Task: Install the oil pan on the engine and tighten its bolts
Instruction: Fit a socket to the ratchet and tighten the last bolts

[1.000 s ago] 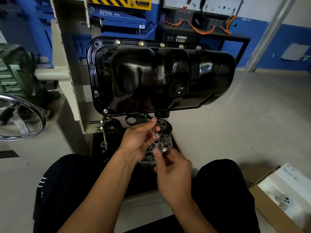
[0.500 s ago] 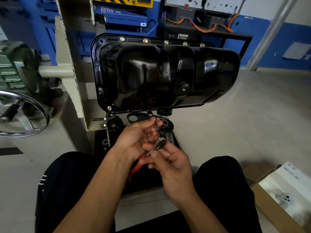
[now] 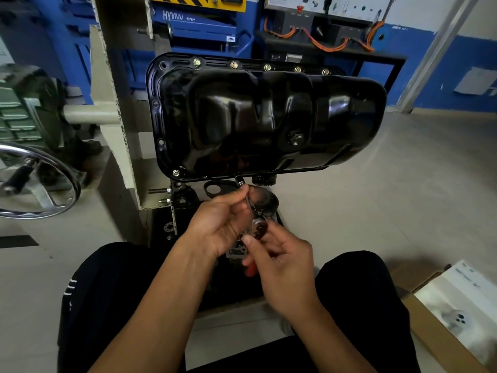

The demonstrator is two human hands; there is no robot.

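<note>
Ratchet turning below the oil pan mounted upright ahead: left hand pinches the extension bar at the pan's lower edge, right hand grips the ratchet head, red handle now swung beneath its palm, so tightening looks under way.

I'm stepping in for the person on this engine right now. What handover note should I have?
Left hand grips the extension shaft of the chrome, red-handled ratchet; right hand pinches its head.
Its socket tip meets the lower flange of the glossy black oil pan, seated on the engine.
Done: five brass-coloured bolts fitted along the top flange, plus a lower-left corner bolt.
Left: lower-edge bolts; left-side holes look empty. Tightness cannot be judged.
</note>
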